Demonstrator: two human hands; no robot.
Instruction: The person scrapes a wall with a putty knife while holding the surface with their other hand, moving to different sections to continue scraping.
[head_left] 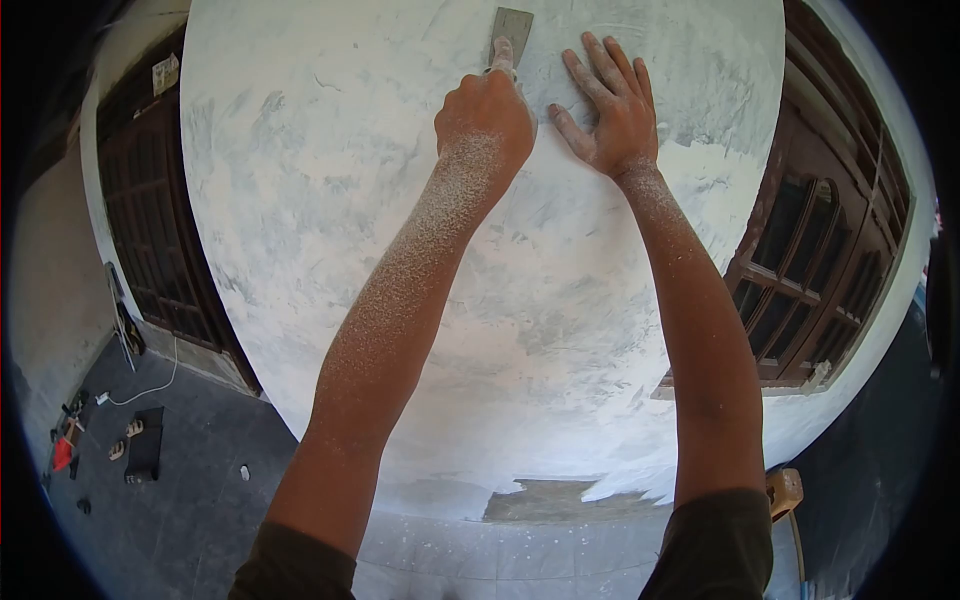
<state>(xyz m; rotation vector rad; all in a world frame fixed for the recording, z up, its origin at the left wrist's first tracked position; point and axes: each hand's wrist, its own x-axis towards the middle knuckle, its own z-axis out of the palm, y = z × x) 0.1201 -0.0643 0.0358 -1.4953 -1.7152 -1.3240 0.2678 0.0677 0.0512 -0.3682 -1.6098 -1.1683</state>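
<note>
My left hand [486, 118] is closed around the handle of a putty knife [511, 27], its thumb or a finger stretched along the blade. The blade points up and lies against or close to the wall [360, 250]; the exact contact cannot be made out. Most of the handle is hidden in the fist. My right hand [622, 118] is open, fingers spread, resting on the wall just right of the knife. Whitish dust coats both forearms and the fingers. The wall carries patchy white and grey filler, with a bare grey-brown patch [560, 500] low down.
A dark wooden door [150, 215] stands left of the wall, a brown paned window [800, 250] right. On the dark floor [205, 500] lie a black mat [145, 445], sandals [135, 428], a white cable [150, 395] and a red object [63, 453]. A yellowish block [786, 492] is beside my right sleeve.
</note>
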